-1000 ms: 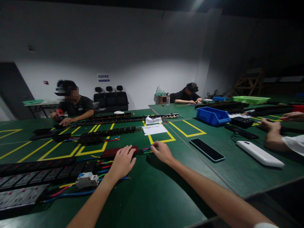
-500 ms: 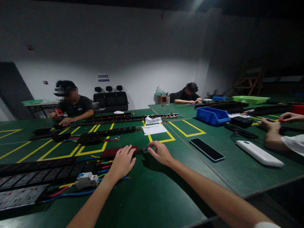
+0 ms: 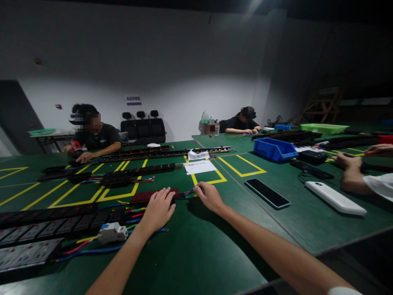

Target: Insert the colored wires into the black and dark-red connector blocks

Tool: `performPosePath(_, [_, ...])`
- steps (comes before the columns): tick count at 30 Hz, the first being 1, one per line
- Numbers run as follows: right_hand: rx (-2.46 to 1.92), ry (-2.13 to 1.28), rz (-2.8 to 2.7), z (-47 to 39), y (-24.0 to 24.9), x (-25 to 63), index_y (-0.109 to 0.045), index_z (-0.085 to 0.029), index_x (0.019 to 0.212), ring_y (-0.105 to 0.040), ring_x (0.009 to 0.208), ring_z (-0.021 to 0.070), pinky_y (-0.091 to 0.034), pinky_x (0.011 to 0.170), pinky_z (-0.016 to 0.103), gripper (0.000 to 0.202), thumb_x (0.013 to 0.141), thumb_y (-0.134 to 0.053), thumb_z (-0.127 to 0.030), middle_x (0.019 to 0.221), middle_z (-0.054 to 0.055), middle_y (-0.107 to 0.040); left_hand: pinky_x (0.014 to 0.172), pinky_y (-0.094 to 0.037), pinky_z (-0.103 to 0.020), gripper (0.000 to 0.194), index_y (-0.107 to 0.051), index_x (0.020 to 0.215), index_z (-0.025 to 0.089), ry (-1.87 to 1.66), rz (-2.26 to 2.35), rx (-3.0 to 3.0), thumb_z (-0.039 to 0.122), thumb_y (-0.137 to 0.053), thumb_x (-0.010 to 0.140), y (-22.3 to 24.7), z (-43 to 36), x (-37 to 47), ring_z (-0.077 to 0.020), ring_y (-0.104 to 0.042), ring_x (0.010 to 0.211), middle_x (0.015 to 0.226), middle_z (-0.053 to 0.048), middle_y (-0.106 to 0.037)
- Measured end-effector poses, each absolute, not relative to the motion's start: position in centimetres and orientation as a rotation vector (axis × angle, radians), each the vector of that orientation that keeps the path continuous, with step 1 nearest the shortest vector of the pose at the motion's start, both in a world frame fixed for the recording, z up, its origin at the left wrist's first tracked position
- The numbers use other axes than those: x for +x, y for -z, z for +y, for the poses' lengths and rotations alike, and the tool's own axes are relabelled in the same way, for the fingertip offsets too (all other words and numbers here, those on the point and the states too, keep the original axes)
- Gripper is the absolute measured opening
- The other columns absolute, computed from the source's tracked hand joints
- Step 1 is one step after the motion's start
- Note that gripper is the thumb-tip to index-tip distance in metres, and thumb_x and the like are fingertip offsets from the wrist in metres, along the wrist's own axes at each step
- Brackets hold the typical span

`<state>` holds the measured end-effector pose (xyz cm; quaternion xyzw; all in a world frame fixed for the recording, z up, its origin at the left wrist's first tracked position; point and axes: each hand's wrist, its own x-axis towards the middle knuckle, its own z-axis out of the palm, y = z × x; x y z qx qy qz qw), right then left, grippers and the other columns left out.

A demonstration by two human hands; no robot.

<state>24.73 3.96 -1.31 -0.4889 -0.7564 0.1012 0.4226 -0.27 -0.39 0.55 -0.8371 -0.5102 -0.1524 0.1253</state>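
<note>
A dark red socket strip (image 3: 139, 197) lies on the green table, with coloured wires (image 3: 185, 194) coming out of its right end. My left hand (image 3: 159, 208) rests over the strip, fingers stretched across its top. To the right, my right hand (image 3: 210, 197) pinches the ends of the blue, red and green wires between thumb and fingertips. The exact wire tips are hidden by the fingers. Black socket strips (image 3: 50, 229) lie at the left, and a white circuit breaker (image 3: 112, 233) on wires sits near my left forearm.
A phone (image 3: 267, 193), a white power bank (image 3: 335, 198) and a blue bin (image 3: 274, 149) stand on the right. White paper (image 3: 200, 167) lies ahead. A co-worker's hands (image 3: 350, 164) work at far right. Two people (image 3: 97, 137) (image 3: 242, 122) sit across the table, one holding a red tool.
My right hand has shifted slightly right, and more of the wires shows between the strip and my fingers. My left hand stays in place on the strip.
</note>
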Motion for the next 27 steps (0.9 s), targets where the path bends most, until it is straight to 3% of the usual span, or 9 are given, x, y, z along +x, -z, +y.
performPosePath(7, [-1.45,-0.181,-1.807,4.13,1.53,24.94,-0.065,-0.02,0.065,-0.056,0.056,0.0141,-0.027,0.054,0.026,0.047,0.101,-0.042,-0.039,0.063,0.003,-0.065,0.114,-0.036,-0.054,0.045,-0.056,0.138,0.02,0.464,-1.489,-2.451,0.036,-0.049,0.097,-0.26,-0.2,-0.41,-0.0313,-0.046,0.14,0.151,-0.014,-0.051])
performPosePath(13, [-1.481,-0.164,-1.744,4.01,1.26,25.12,-0.073,-0.023,0.083,-0.061,0.064,0.015,-0.027,0.055,0.025,0.035,0.099,-0.045,-0.037,0.073,0.002,-0.071,0.114,-0.037,-0.053,0.046,-0.056,0.138,0.019,0.433,-1.504,-2.456,0.035,-0.05,0.096,-0.56,-0.34,-0.3,-0.0312,-0.046,0.14,0.151,-0.014,-0.05])
performPosePath(19, [-1.564,-0.087,-1.875,3.57,1.0,24.8,-0.07,-0.022,0.066,-0.058,0.06,0.0152,-0.025,0.054,0.026,0.035,0.095,-0.053,-0.032,0.067,0.004,-0.069,0.114,-0.037,-0.053,0.044,-0.057,0.137,0.02,0.457,-1.488,-2.442,0.033,-0.05,0.095,-0.54,-0.38,-0.24,-0.0314,-0.047,0.14,0.151,-0.014,-0.051])
performPosePath(27, [-1.61,-0.105,-1.985,3.98,1.4,25.04,-0.076,-0.023,0.072,-0.061,0.063,0.0174,-0.028,0.055,0.026,0.029,0.093,-0.056,-0.031,0.074,0.006,-0.073,0.114,-0.038,-0.053,0.045,-0.056,0.138,0.021,0.45,-1.501,-2.442,0.034,-0.05,0.095,-0.61,-0.38,-0.2,-0.0314,-0.046,0.14,0.151,-0.013,-0.051])
